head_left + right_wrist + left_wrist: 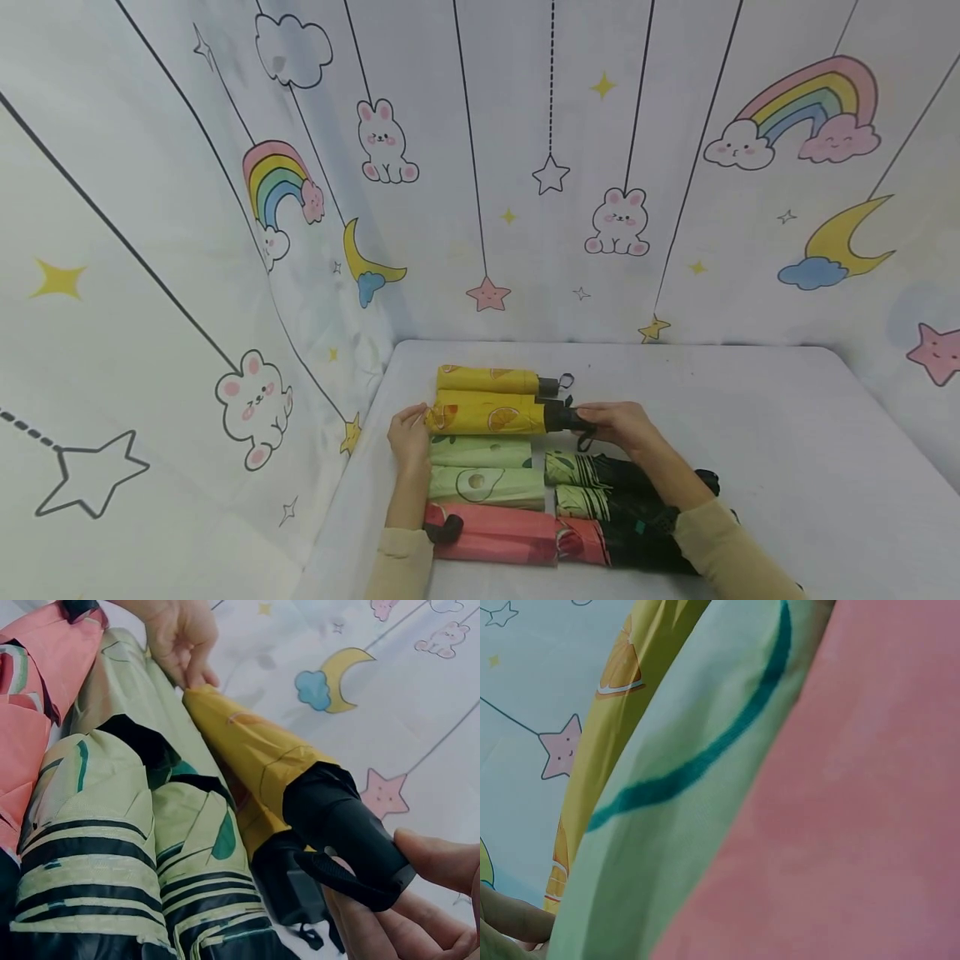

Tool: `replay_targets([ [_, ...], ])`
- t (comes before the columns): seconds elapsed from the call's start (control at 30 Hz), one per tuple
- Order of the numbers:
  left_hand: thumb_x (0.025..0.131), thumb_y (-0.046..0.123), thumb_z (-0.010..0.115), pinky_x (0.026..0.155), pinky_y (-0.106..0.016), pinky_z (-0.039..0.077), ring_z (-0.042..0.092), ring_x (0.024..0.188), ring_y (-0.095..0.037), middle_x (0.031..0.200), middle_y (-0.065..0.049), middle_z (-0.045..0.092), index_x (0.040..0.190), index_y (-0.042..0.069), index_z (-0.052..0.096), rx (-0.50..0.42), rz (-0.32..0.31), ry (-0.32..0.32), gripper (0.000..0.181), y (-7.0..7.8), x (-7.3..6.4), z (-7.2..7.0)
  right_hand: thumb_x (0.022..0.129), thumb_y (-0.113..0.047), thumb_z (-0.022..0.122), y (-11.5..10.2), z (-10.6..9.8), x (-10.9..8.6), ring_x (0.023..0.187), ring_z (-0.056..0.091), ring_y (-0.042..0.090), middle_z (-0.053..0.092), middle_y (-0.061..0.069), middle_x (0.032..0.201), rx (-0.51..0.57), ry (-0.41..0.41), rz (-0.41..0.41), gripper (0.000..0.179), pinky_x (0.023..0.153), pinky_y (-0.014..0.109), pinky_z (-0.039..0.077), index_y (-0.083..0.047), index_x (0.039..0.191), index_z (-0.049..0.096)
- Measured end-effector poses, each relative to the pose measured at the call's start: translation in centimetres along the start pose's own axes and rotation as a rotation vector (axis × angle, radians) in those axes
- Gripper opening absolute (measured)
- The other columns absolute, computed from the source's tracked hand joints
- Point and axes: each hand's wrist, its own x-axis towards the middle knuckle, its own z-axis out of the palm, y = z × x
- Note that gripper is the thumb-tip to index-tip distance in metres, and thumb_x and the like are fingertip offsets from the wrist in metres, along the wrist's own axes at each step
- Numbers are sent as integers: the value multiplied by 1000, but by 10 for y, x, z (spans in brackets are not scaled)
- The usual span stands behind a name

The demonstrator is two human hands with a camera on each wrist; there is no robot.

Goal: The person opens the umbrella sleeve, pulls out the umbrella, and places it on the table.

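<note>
My left hand (pixel 409 435) pinches the left end of a folded yellow umbrella (pixel 487 419) printed with orange slices. At the other end, the thumb and fingers of my right hand (pixel 442 900) hold its black handle (pixel 352 832), where a strap loops down. The umbrella slants across the right wrist view, raised over a second yellow one whose black handle (pixel 289 877) shows below. Another yellow umbrella (pixel 487 380) lies behind in the head view. Only some fingers of the left hand (pixel 514 919) appear in the left wrist view, beside green and pink fabric.
Nearer me lie pale green pieces (pixel 480 487), one with an avocado print, and a red piece (pixel 502 533) with a black knob (pixel 447 529). Green-and-black umbrellas (pixel 585 504) and a red-and-black one (pixel 585 542) lie to their right on the white table (pixel 787 433). Patterned curtains surround it.
</note>
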Motion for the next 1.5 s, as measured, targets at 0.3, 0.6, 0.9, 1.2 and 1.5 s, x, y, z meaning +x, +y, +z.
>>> replay_targets([
  [0.3,95,-18,49,107,-39,52,59,131,-41,137,-31,61,129,-10,56,5,-4,-1,35,0,-1,1,96,-17,77,1,-9,-4,98,77,25,74,15,121,4,-2,5,50,92,36,61,12,135,63],
  [0.6,93,-20,50,104,-37,53,59,131,-41,136,-29,62,129,-9,56,9,-9,-14,38,0,0,1,96,-21,78,-2,-15,-11,100,76,27,74,14,121,-21,1,-5,52,95,39,60,11,135,63],
  [0.9,92,-20,51,105,-39,53,58,132,-41,138,-29,62,130,-8,57,-8,-19,-6,40,0,-2,1,97,-22,76,0,-22,-15,102,76,27,73,14,124,-16,-18,-8,54,96,39,60,11,137,61],
  [1.2,92,-22,51,105,-37,52,58,132,-39,138,-28,62,130,-8,56,0,-22,-3,40,1,-3,-1,98,-22,75,-1,-29,-21,104,76,29,74,12,123,-2,-44,-25,54,95,37,60,11,138,60],
  [1.5,98,-13,57,89,-24,55,60,127,-35,136,-26,64,128,-8,58,6,-23,11,31,1,-2,-2,98,-23,76,-2,-33,-21,104,76,28,76,8,118,-12,-50,-28,52,94,35,60,10,136,62],
])
